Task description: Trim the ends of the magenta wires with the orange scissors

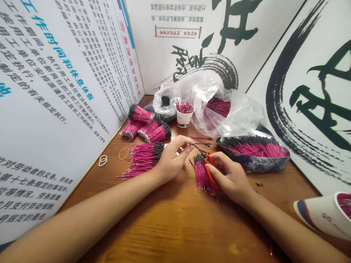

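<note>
My right hand is wrapped round orange-handled pliers, whose dark jaws point up and to the left. My left hand is closed in a pinch at the jaw tips; the small dark thing at its fingertips is too small to name. Below the pliers lies a loose pile of pink wires with black ends. A wider row of similar wires lies to the left, partly behind my left hand. A few single wires rest on the wood just beyond the jaws.
Banded wire bundles are stacked at the back left, near a paper cup of wires and clear plastic bags. A full wire tray stands right. Another cup lies tilted at the right edge. Printed panels enclose the table.
</note>
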The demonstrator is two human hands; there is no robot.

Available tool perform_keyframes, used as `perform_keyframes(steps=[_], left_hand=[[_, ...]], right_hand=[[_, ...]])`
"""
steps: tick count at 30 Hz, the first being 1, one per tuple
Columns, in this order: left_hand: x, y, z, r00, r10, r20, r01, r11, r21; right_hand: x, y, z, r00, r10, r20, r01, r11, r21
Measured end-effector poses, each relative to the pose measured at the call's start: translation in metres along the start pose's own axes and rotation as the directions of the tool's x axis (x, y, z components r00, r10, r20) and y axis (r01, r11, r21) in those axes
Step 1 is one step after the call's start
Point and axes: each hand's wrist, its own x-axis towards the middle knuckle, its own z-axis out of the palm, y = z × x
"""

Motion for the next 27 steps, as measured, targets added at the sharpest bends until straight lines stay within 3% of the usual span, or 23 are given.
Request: perform_keyframes(steps=[19, 27], left_hand=[[0.0009, 0.0018, 0.0004, 0.999, -0.036, 0.005, 0.036, 0.999, 0.019], [-0.0002, 0.0002, 0.0003, 1.000, 0.009, -0.001, -0.009, 0.999, 0.047]], right_hand=[[-0.0004, 0.0001, 0.0012, 1.000, 0.000, -0.003, 0.000, 1.000, -0.009], [0.0002, 0.0017, 0.0017, 1.000, 0.003, 0.005, -0.003, 1.000, -0.011]])
